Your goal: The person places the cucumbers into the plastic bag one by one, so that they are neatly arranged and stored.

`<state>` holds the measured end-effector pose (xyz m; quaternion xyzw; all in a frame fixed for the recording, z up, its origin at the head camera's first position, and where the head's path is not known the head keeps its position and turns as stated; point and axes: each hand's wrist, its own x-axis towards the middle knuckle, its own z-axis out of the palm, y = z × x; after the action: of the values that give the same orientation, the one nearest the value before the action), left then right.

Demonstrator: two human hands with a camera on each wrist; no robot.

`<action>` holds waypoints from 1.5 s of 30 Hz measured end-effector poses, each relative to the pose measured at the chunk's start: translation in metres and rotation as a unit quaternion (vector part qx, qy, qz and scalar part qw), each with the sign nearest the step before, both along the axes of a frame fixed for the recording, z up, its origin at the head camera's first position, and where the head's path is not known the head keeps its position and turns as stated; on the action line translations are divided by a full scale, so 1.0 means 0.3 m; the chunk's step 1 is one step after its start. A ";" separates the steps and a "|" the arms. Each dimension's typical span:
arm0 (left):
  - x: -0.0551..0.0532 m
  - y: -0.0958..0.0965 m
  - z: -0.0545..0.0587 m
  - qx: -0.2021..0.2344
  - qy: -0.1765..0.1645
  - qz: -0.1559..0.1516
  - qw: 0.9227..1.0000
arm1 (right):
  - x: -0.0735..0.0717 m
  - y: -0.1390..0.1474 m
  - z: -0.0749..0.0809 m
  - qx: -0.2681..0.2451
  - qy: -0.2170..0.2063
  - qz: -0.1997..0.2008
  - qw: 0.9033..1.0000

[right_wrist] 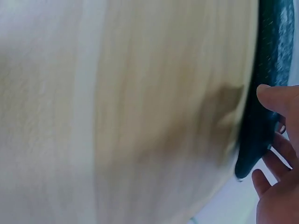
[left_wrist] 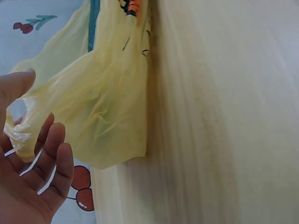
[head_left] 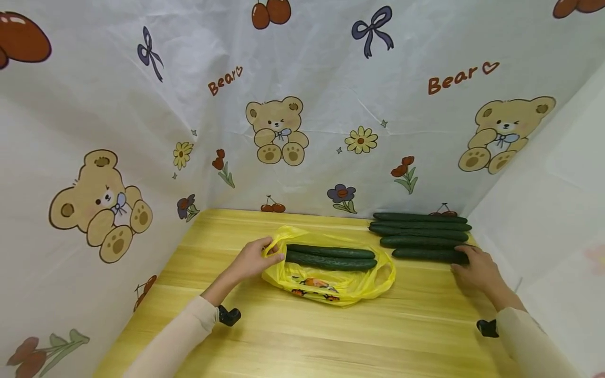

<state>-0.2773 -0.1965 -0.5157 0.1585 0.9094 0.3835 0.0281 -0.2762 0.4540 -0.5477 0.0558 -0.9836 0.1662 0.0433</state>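
A yellow plastic bag (head_left: 331, 286) is lying near the middle of the wooden desk (head_left: 302, 336), with two dark green cucumbers (head_left: 331, 257) resting side by side in its open mouth, their length running left to right. The left hand (head_left: 252, 260) is reaching to the bag's left end and is holding the handle loop (head_left: 271, 245) there; in the left wrist view the thin yellow film (left_wrist: 93, 107) is draping over the loosely curled fingers (left_wrist: 53, 154), with the thumb at the loop's upper side. Well apart to the right, at the back corner of the desk, four more cucumbers (head_left: 420, 231) are lying in a row against the bear-print cloth wall (head_left: 302, 105), parallel to one another. The right hand (head_left: 477, 270) is sitting at the right end of the nearest cucumber (head_left: 427, 255) of that row, fingers slightly bent and touching its tip; the right wrist view is showing the dark tip (right_wrist: 254, 149) just beside the fingertips (right_wrist: 273, 95), with the thumb above it, but a firm grasp cannot be made out. Both sleeves are pale, and a small black mount is showing at each wrist.
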 end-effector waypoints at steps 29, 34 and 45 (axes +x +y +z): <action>0.037 0.006 -0.003 0.075 -0.026 0.000 0.997 | 0.064 0.071 -0.083 -0.005 0.085 0.082 0.993; 0.057 0.009 0.021 0.069 -0.022 0.006 0.997 | 0.106 0.060 -0.081 -0.002 0.129 0.106 0.986; 0.068 0.007 0.047 0.084 -0.021 0.016 0.996 | 0.144 0.026 -0.020 -0.019 0.182 0.125 0.975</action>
<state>-0.2568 -0.1943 -0.5017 0.1376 0.8754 0.4626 0.0279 -0.2330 0.4619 -0.5536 0.2066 -0.9410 0.1763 0.2017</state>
